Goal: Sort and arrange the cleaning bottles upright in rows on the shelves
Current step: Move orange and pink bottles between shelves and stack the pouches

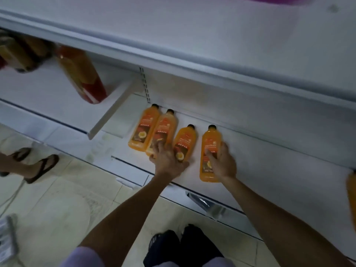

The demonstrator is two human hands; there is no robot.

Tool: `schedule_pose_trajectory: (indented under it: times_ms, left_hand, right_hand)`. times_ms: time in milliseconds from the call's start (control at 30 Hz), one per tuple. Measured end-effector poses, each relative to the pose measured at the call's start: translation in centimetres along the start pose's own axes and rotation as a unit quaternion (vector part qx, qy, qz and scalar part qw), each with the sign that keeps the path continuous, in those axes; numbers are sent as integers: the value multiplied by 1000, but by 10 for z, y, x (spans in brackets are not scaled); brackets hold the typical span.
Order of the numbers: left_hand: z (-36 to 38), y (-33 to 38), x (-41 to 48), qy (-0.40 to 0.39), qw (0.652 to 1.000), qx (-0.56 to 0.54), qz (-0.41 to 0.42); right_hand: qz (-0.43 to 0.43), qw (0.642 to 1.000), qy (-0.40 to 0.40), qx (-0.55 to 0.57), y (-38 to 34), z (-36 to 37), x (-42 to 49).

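Note:
Several orange bottles with black caps stand on the white bottom shelf (269, 170). The leftmost bottle (143, 128) and a second bottle (163, 128) touch each other near the back wall. My left hand (167, 160) rests with spread fingers across the second bottle and a third bottle (185, 141), gripping neither. My right hand (223, 160) is wrapped around the lower part of a fourth bottle (210, 149), which stands apart to the right. On the shelf to the left, a larger orange-and-red bottle (81, 74) leans, blurred.
Darker bottles (19, 53) sit at the far left of the upper shelf. Another orange bottle (351, 191) shows at the right edge. Another person's sandalled foot (38, 168) stands on the tiled floor at left. A metal shelf bracket (208, 205) juts out below the shelf edge.

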State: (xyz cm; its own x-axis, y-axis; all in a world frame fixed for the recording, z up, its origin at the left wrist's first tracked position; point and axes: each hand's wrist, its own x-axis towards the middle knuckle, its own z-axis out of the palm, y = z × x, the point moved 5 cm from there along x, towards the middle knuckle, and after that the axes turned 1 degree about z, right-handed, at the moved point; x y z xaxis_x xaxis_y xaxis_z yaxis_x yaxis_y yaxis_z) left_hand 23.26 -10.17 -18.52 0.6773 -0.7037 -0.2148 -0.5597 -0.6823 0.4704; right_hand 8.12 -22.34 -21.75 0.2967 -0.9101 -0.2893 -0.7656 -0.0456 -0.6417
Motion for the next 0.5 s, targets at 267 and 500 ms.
schedule_pose_trajectory:
  times_ms: [267,500]
  left_hand:
    - [3,5,27,-22,991,128,-2]
    - [-39,20,7,-101,973,161,129]
  right_hand:
    - [37,998,-35,-21,-30,28,23]
    - [62,997,-38,10,-46,-22,-18]
